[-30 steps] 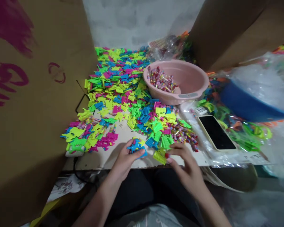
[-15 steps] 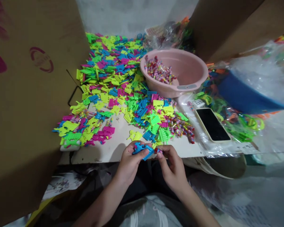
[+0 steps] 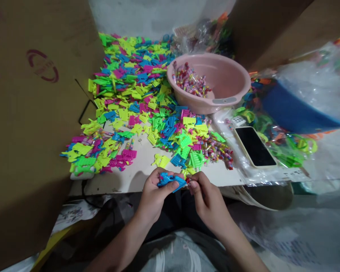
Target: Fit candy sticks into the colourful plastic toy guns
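Observation:
My left hand [image 3: 155, 190] is closed on a blue plastic piece [image 3: 179, 183] at the table's front edge. A small red-ended candy tube [image 3: 188, 180] is pinched in the fingers of my right hand [image 3: 204, 192], at the right end of the blue piece; my fingertips hide most of it. Just beyond my hands lie a yellow plastic piece [image 3: 161, 160], green pieces [image 3: 197, 159] and a pile of candy tubes [image 3: 217, 150]. Many yellow, green, pink and blue pieces [image 3: 136, 87] cover the table behind.
A pink basin [image 3: 229, 81] holds candy tubes on its left side. To its right are a phone [image 3: 255, 146] on clear plastic and a blue basin [image 3: 294, 111] with plastic bags. Cardboard [image 3: 42, 132] stands along the left. A bucket [image 3: 269, 196] sits below the table edge.
My right hand has brought the candy tube against the right end of the blue piece, and less of the tube shows. The view has shifted slightly.

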`<control>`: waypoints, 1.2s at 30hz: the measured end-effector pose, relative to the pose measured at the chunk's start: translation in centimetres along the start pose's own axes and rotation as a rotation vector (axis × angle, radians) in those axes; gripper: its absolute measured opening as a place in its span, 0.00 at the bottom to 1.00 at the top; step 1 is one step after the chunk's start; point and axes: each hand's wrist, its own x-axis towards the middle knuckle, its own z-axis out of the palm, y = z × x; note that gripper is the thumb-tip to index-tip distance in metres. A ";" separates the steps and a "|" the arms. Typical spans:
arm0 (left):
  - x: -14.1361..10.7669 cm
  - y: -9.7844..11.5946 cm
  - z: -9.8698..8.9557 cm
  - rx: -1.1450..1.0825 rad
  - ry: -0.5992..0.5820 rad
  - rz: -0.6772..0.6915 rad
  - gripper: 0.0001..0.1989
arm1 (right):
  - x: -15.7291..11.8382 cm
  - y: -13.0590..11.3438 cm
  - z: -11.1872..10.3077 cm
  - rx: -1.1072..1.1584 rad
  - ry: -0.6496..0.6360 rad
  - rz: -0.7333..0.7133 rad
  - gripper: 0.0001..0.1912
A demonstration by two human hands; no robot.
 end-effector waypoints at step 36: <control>-0.9 -4.3 0.2 -0.141 0.125 -0.111 0.16 | -1.8 4.2 2.4 -0.486 -0.146 -0.229 0.22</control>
